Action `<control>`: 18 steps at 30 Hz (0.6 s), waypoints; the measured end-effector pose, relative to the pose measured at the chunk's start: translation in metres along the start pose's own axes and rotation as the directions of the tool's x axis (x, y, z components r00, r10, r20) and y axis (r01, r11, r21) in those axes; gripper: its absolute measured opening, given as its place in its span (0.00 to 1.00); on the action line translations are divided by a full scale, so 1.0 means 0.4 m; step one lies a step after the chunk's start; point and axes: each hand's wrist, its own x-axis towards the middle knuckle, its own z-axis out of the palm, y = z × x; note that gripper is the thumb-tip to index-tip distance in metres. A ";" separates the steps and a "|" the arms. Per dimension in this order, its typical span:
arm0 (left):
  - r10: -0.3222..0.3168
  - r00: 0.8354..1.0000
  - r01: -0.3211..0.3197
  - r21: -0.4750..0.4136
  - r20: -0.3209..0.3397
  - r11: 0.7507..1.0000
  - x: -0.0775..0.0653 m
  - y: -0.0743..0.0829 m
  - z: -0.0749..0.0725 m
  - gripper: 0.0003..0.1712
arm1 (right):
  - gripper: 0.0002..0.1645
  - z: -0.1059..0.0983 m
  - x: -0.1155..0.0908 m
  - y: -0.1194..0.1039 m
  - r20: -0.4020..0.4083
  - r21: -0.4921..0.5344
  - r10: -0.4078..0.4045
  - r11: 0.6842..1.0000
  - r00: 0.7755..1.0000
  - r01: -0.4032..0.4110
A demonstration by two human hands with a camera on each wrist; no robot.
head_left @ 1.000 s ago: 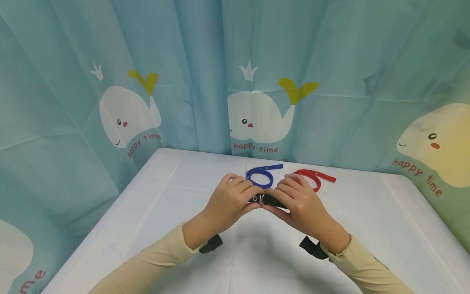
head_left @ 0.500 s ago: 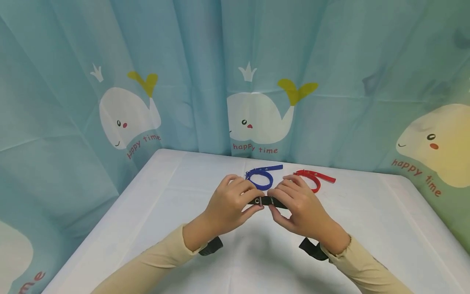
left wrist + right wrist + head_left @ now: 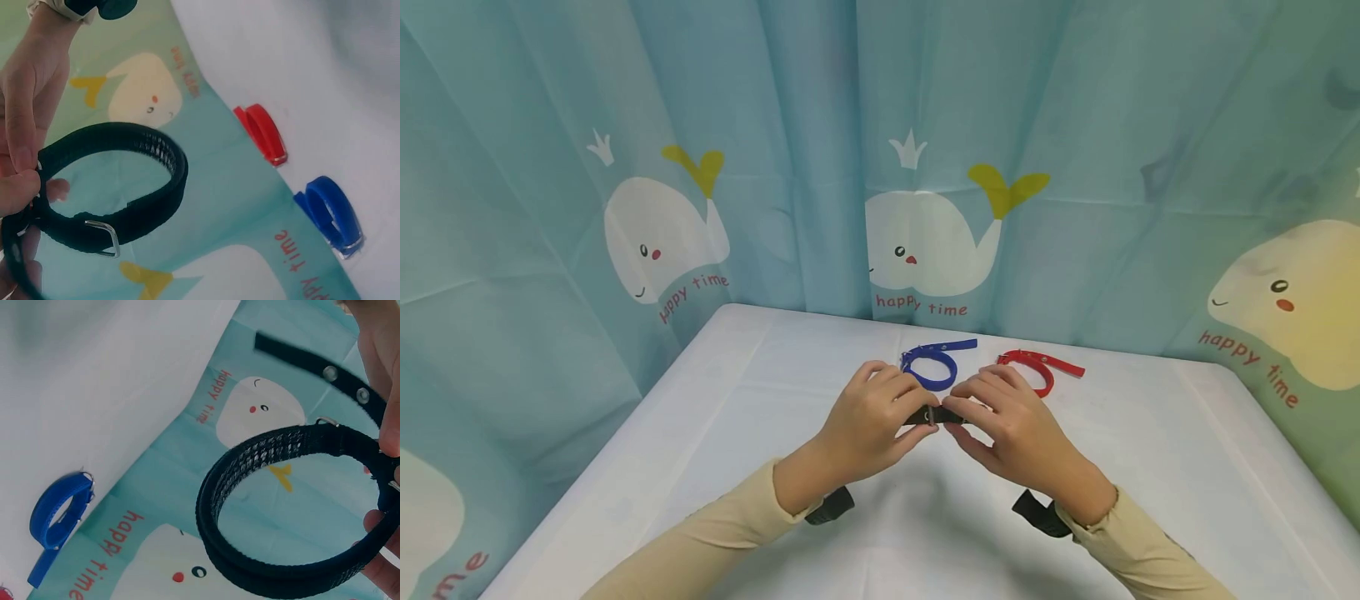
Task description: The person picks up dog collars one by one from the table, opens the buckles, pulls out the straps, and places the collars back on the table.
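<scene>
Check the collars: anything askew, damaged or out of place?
Nothing stands out. The blue collar and red collar lie looped on the table; the left hand and right hand hold the black collar, no damage visible.

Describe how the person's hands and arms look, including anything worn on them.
The left hand and right hand wear no gloves. The left sleeve and right sleeve are beige and long, and a black attachment shows near each cuff.
</scene>
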 end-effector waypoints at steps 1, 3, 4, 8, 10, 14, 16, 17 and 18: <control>-0.006 1.000 0.006 -0.004 0.003 1.000 0.000 0.000 0.000 0.15 | 0.20 -0.001 0.000 0.000 -0.006 -0.010 -0.005 1.000 1.000 0.005; -0.013 1.000 0.014 -0.013 0.006 1.000 0.000 0.001 0.000 0.14 | 0.20 -0.001 0.001 0.001 -0.022 -0.025 -0.014 1.000 1.000 0.013; -0.015 1.000 0.015 -0.015 0.005 1.000 0.000 0.001 0.001 0.14 | 0.20 -0.001 0.001 0.001 -0.029 -0.029 -0.015 0.999 0.999 0.014; 0.000 1.000 0.000 -0.009 -0.004 1.000 0.000 0.002 0.002 0.13 | 0.19 0.004 0.004 0.000 -0.047 -0.027 -0.020 0.999 0.999 0.018; 0.011 1.000 -0.011 0.002 -0.012 1.000 0.001 0.003 0.002 0.12 | 0.18 0.008 0.008 -0.002 -0.049 -0.036 -0.032 0.999 0.998 0.030; 0.013 1.000 -0.013 0.015 -0.020 1.000 0.004 0.002 0.002 0.12 | 0.19 0.012 0.015 -0.006 -0.051 -0.082 -0.075 0.994 0.996 0.071; 0.006 1.000 -0.006 0.015 -0.016 1.000 0.004 0.002 0.001 0.11 | 0.20 0.011 0.015 -0.006 -0.046 -0.107 -0.090 0.991 0.995 0.085; 0.003 1.000 -0.003 0.013 -0.012 1.000 0.004 0.002 0.002 0.11 | 0.22 0.010 0.014 -0.005 -0.040 -0.120 -0.095 0.989 0.995 0.089; 0.001 1.000 -0.001 0.013 -0.009 1.000 0.004 0.002 0.001 0.11 | 0.22 0.009 0.012 -0.004 -0.038 -0.131 -0.100 0.987 0.994 0.094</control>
